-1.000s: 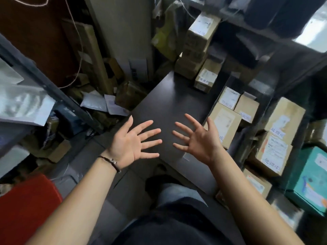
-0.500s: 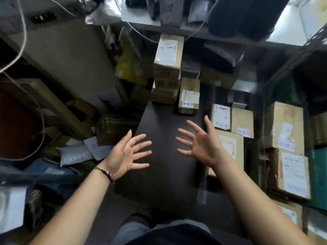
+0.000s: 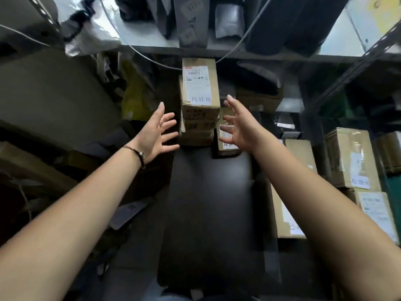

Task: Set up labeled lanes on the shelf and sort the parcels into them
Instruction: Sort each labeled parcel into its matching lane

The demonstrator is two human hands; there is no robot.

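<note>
Our left hand [image 3: 156, 133] and right hand [image 3: 239, 127], fingers splayed and empty, flank a stack [image 3: 198, 105] of matte cardboard boxes (paper-labelled) above the smooth dark shelf [image 3: 208, 203].

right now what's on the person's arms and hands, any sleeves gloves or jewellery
No sleeves or gloves: both forearms are bare to the frame edge. The left hand has a thin dark cord bracelet with a small pale bead at the wrist. The right hand and wrist wear nothing; no rings show.

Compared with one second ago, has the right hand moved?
Yes. The right hand has gone forward along the dark table, and is now beside the box stack.
</note>
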